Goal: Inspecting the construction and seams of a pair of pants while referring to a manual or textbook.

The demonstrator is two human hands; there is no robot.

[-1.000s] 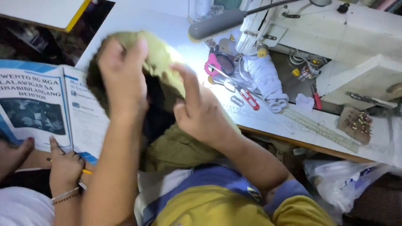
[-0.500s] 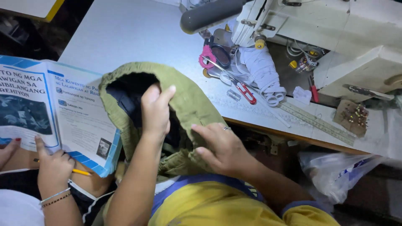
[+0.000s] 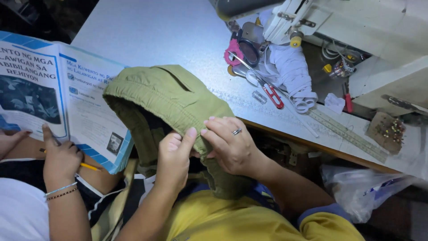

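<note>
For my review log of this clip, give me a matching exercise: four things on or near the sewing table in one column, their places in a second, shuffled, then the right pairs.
Things:
1. olive green fabric garment
2. red-handled thread snips
3. open blue-edged printed book
4. long pale ruler

Places:
A. along the table's front edge, at right
B. pinched at its hem by the left hand and right hand
C. beside the white elastic band bundle
D. at left, under another person's hand

Pairs: 1-B, 2-C, 3-D, 4-A
</note>
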